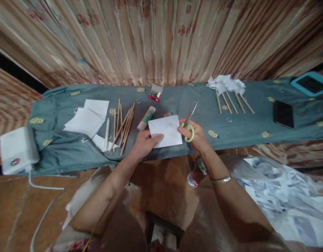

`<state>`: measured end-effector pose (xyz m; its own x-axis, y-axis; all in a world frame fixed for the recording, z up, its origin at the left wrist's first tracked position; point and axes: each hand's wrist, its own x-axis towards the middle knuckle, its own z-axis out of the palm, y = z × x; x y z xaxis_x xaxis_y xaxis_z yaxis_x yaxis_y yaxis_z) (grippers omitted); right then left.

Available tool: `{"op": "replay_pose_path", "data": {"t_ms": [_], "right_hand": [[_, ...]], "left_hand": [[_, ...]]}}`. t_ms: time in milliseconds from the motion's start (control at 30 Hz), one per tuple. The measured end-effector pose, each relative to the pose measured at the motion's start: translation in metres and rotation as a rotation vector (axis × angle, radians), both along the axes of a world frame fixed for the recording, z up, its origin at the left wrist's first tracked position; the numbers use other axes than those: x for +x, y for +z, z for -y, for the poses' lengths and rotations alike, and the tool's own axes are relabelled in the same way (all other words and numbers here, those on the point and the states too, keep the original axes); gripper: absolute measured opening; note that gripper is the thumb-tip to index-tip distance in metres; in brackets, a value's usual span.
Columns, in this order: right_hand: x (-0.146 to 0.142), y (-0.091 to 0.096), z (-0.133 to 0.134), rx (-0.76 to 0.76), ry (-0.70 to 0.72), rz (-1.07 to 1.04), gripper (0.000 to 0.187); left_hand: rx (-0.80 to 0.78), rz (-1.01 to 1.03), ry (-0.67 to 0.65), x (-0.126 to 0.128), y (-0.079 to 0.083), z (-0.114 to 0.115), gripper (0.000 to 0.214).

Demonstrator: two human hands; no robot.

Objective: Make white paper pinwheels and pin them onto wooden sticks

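Observation:
My left hand (145, 142) pinches the lower left side of a white sheet of paper (168, 130), thumb on top. In my right hand (196, 136) is a pair of scissors (189, 126) with pale green handles, blades pointing away from me and parted. The fingertips of that hand also touch the paper's right edge. Just beyond my left hand lies a glue stick (146, 118) with a green and pinkish body. Left of it are several thin wooden sticks (124, 126) and a white candle-like stick (107, 133).
Paper squares (89, 117) lie at the left, near a white box-shaped device (19, 150) with a cable. A small red box (155, 93) stands at the back. Paper pinwheels on sticks (226, 85), a phone (283, 114) and a blue-framed tablet (310, 84) are rightward. Paper scraps (279, 189) fill a bag below.

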<state>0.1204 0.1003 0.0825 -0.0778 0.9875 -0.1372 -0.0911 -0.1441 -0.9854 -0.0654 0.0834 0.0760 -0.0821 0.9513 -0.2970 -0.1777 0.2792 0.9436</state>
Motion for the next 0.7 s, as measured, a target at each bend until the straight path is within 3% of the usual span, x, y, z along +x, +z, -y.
{"op": "replay_pose_path", "data": {"t_ms": [100, 400, 700], "right_hand": [[-0.005, 0.000, -0.001, -0.056, 0.019, -0.075, 0.051], [-0.008, -0.009, -0.008, -0.104, -0.173, -0.113, 0.050], [0.000, -0.005, -0.017, -0.071, -0.302, -0.121, 0.042]], "left_hand": [[-0.013, -0.019, -0.093, 0.006, -0.002, 0.002, 0.013], [-0.023, -0.094, -0.147, 0.010, -0.005, 0.001, 0.011], [0.068, -0.281, -0.161, 0.004, -0.003, 0.000, 0.020]]}}
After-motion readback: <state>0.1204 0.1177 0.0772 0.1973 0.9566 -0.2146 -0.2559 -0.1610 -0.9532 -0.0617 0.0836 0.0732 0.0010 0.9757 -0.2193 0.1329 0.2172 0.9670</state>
